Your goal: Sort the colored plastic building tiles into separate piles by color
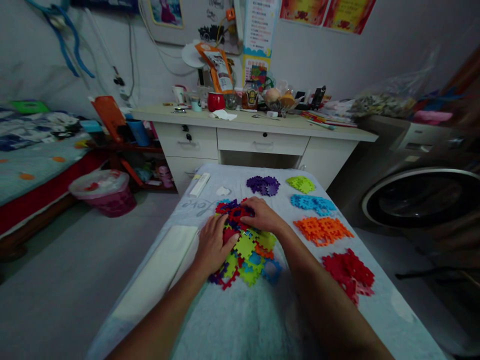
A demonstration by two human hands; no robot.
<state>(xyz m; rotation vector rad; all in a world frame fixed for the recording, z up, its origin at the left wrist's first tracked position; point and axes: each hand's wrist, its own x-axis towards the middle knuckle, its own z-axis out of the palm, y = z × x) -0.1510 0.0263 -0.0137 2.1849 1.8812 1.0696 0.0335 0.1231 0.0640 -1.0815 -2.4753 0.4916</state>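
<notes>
A mixed pile of notched plastic puzzle pieces (245,246) in red, purple, lime, orange and blue lies on the cloth-covered table in front of me. My left hand (214,244) rests on its left side, thumb apart from the fingers, with a red piece showing between them. On the upper right of the heap is my right hand (261,215), its thumb and fingers spread over red pieces (237,214). Neither hand visibly lifts a piece. Along the right are separate groups: purple (263,185), lime (301,184), blue (313,204), orange (323,230) and red (349,272).
A white strip-shaped object (200,184) and a long pale panel (159,267) lie along the table's left side. Behind stands a cluttered desk (262,145). A washing machine (420,170) is at right; a pink bin (107,195) and a bed (41,170) are at left.
</notes>
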